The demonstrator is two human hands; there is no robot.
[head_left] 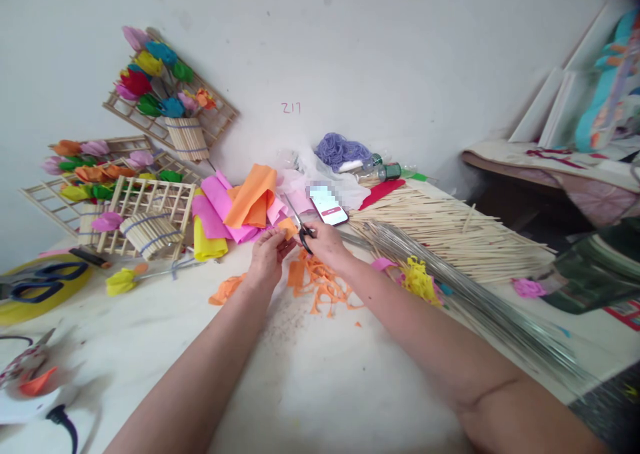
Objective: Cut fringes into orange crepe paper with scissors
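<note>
In my left hand (269, 253) I pinch a small piece of orange crepe paper (288, 227). My right hand (323, 242) is closed round the black handles of a pair of scissors (305, 234); their blades point up and away, right beside the orange piece. Below both hands lies a heap of orange paper scraps (320, 282) in thin curls and strips. Another crumpled orange piece (226, 290) rests left of my left wrist. Past my hands, folded orange (254, 197), pink (215, 204) and yellow crepe paper (210, 246) sheets overlap.
A phone (327, 204) lies behind my right hand. Wooden sticks (440, 221) and metal wires (450, 274) spread to the right. Paper flowers in stick baskets (187, 139) stand at the left. Blue-handled scissors (47, 282) rest on a yellow roll (30, 307). Purple yarn (343, 149) sits by the wall.
</note>
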